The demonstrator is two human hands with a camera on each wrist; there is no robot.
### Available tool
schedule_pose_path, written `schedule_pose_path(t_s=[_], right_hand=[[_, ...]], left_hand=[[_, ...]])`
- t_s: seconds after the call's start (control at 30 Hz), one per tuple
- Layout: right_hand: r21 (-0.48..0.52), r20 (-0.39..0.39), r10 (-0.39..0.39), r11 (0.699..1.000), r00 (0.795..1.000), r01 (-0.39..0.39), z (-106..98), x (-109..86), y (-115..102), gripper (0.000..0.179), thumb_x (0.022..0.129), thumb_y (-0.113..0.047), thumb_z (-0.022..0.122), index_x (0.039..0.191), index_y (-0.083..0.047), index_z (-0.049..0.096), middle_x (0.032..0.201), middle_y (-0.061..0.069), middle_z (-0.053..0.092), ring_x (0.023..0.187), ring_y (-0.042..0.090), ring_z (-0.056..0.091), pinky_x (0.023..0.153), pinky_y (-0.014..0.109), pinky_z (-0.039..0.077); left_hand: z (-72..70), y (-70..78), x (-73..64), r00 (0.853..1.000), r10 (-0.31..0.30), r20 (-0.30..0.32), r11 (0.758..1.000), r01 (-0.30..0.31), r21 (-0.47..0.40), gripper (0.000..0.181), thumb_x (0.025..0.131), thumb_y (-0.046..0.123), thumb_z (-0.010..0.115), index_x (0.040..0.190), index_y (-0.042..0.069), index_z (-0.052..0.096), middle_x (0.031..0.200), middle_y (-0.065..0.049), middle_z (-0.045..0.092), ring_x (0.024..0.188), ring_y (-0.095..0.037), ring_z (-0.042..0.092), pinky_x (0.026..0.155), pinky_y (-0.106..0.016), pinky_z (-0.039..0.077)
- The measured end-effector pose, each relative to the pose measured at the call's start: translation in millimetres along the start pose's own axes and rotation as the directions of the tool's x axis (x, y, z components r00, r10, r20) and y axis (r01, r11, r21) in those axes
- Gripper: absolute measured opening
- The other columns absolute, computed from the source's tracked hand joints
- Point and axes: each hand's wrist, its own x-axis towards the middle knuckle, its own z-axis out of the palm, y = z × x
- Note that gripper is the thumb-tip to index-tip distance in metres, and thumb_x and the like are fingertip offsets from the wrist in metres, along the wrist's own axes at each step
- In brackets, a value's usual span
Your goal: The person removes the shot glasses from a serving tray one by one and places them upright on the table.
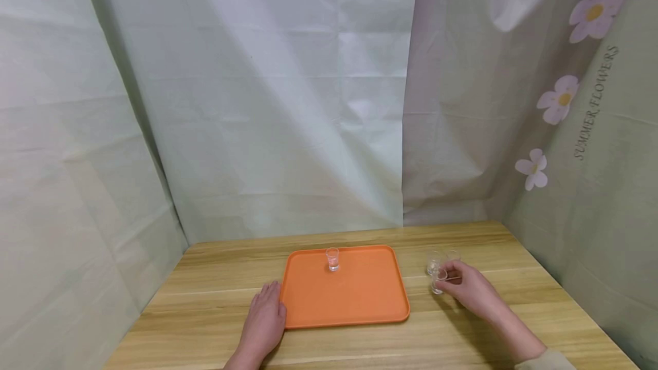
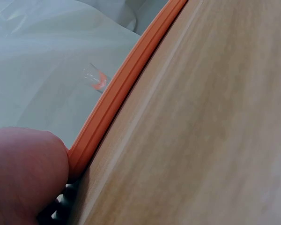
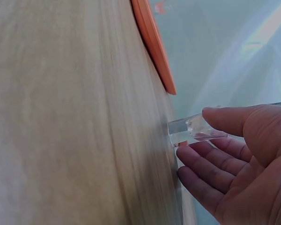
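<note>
An orange tray [image 1: 344, 293] lies flat on the table, with one small clear shot glass [image 1: 333, 260] upright near its back edge. My left hand [image 1: 264, 316] rests beside the tray's left edge, fingers extended and touching the rim. To the right of the tray, my right hand [image 1: 470, 289] pinches another shot glass [image 1: 437, 288] between thumb and fingers; in the right wrist view this glass [image 3: 180, 126] stands at the table surface. Just behind it are two more clear glasses, one shot glass [image 1: 433, 259] and one [image 1: 453, 254] partly hidden by the hand.
The wooden table [image 1: 216, 278] reaches back to a pale curtain [image 1: 288, 130]. More curtain hangs at both sides, with printed flowers [image 1: 557, 99] on the right.
</note>
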Motion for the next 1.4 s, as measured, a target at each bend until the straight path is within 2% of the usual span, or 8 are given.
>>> schedule_pose_path(t_s=[0.1, 0.23, 0.43, 0.57, 0.67, 0.9, 1.17, 1.4], right_hand=[[0.005, 0.007, 0.0, 1.0, 1.0, 0.0, -0.1, 0.4, -1.1, 0.029, 0.096, -0.02, 0.087, 0.112, -0.004, 0.069, 0.109, 0.005, 0.077, 0.104, 0.026, 0.076, 0.084, 0.033, 0.061], [0.001, 0.001, -0.018, 1.0, 1.0, 0.018, -1.9, 0.2, -5.3, 0.038, 0.096, -0.019, 0.088, 0.123, 0.001, 0.07, 0.114, 0.008, 0.078, 0.106, 0.027, 0.077, 0.087, 0.034, 0.062], [-0.026, -0.036, -0.078, 0.997, 0.996, 0.077, -8.7, -0.3, -18.2, 0.051, 0.097, -0.017, 0.086, 0.138, 0.006, 0.065, 0.125, 0.018, 0.076, 0.113, 0.035, 0.076, 0.097, 0.047, 0.063], [-0.067, -0.061, -0.095, 0.994, 0.994, 0.091, -11.5, 0.1, -29.1, 0.053, 0.101, -0.023, 0.083, 0.143, 0.004, 0.064, 0.13, 0.019, 0.075, 0.119, 0.04, 0.074, 0.102, 0.058, 0.06], [-0.064, -0.069, -0.118, 0.991, 0.991, 0.113, -8.2, 2.5, -37.9, 0.052, 0.102, -0.024, 0.083, 0.142, 0.004, 0.064, 0.132, 0.021, 0.074, 0.122, 0.042, 0.072, 0.104, 0.059, 0.059], [-0.001, -0.032, -0.16, 0.987, 0.987, 0.16, 17.9, 14.6, -59.7, 0.048, 0.1, -0.018, 0.084, 0.14, 0.003, 0.067, 0.129, 0.018, 0.075, 0.119, 0.037, 0.074, 0.103, 0.056, 0.06], [0.148, 0.046, -0.168, 0.976, 0.985, 0.16, 59.4, 31.3, -77.9, 0.044, 0.099, -0.013, 0.084, 0.137, 0.002, 0.069, 0.127, 0.017, 0.075, 0.113, 0.031, 0.076, 0.094, 0.043, 0.065], [0.162, 0.077, -0.202, 0.969, 0.976, 0.188, 93.6, 45.0, -92.2, 0.04, 0.098, -0.013, 0.085, 0.132, 0.002, 0.071, 0.122, 0.014, 0.077, 0.107, 0.029, 0.077, 0.094, 0.045, 0.065]], left_hand=[[-10.8, 8.7, 0.0, 0.998, -0.037, 0.055, 0.999, 0.037, 0.006, 0.048, 0.105, 0.003, 0.056, 0.147, -0.02, 0.055, 0.153, -0.039, 0.055, 0.148, -0.059, 0.046, 0.124, -0.073, 0.033], [-19.8, 15.5, 0.6, 0.992, -0.069, 0.107, 0.997, 0.066, 0.032, 0.048, 0.106, 0.003, 0.056, 0.149, -0.02, 0.054, 0.156, -0.038, 0.053, 0.15, -0.057, 0.044, 0.126, -0.071, 0.031], [-19.5, 11.1, 2.4, 0.995, -0.053, 0.089, 0.998, 0.049, 0.039, 0.048, 0.105, 0.003, 0.057, 0.147, -0.02, 0.055, 0.154, -0.039, 0.055, 0.149, -0.058, 0.046, 0.124, -0.071, 0.033], [-22.8, 13.2, 3.9, 0.992, -0.068, 0.109, 0.997, 0.063, 0.045, 0.048, 0.106, 0.003, 0.056, 0.149, -0.019, 0.054, 0.155, -0.038, 0.053, 0.15, -0.057, 0.044, 0.125, -0.071, 0.032], [-22.7, 13.3, 3.8, 0.992, -0.068, 0.109, 0.997, 0.063, 0.041, 0.048, 0.106, 0.003, 0.055, 0.148, -0.019, 0.054, 0.155, -0.038, 0.053, 0.15, -0.058, 0.045, 0.125, -0.071, 0.032], [-20.6, 12.6, 0.6, 0.994, -0.057, 0.093, 0.998, 0.055, 0.031, 0.048, 0.106, 0.003, 0.056, 0.148, -0.019, 0.055, 0.155, -0.038, 0.054, 0.149, -0.058, 0.046, 0.125, -0.072, 0.032], [-9.6, 6.8, -1.2, 1.0, -0.004, -0.002, 1.0, 0.004, -0.006, 0.046, 0.103, 0.003, 0.055, 0.143, -0.019, 0.059, 0.148, -0.039, 0.059, 0.142, -0.06, 0.051, 0.12, -0.073, 0.037], [-16.8, 13.9, -0.7, 0.997, -0.042, 0.072, 0.999, 0.041, 0.009, 0.048, 0.104, 0.002, 0.056, 0.147, -0.019, 0.056, 0.154, -0.039, 0.055, 0.148, -0.058, 0.047, 0.124, -0.072, 0.033]])
